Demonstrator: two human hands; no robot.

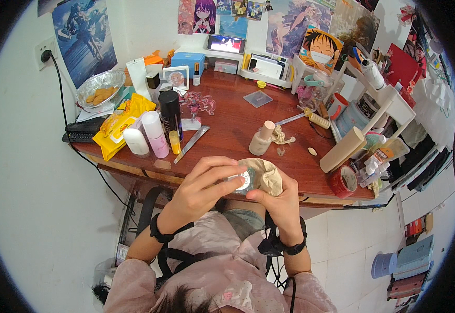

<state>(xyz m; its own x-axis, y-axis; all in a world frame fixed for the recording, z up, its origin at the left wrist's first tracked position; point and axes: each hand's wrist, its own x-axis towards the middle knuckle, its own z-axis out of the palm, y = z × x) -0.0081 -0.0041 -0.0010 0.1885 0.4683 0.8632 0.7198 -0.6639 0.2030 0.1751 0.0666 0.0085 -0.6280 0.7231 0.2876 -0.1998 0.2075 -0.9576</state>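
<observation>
The right hand (284,206) is closed on a crumpled beige sheet (271,181), which bunches up between its thumb and fingers. The thumb reaches leftward to the lower edge of a clear piece with a round white label (247,180), just left of the sheet's folds and touching them. From the other side, the left hand (206,180) lays its fingers across that clear piece; its thumb is hidden, so I cannot tell whether it pinches the piece or only rests on it.

Just beyond the grip, a capped beige bottle (262,140) stands upright on the brown desk (227,117), with a crumpled beige scrap (282,136) beside it. Left of the grip and farther off lies a silver strip (191,144); well to the right sits a red tape roll (336,184).
</observation>
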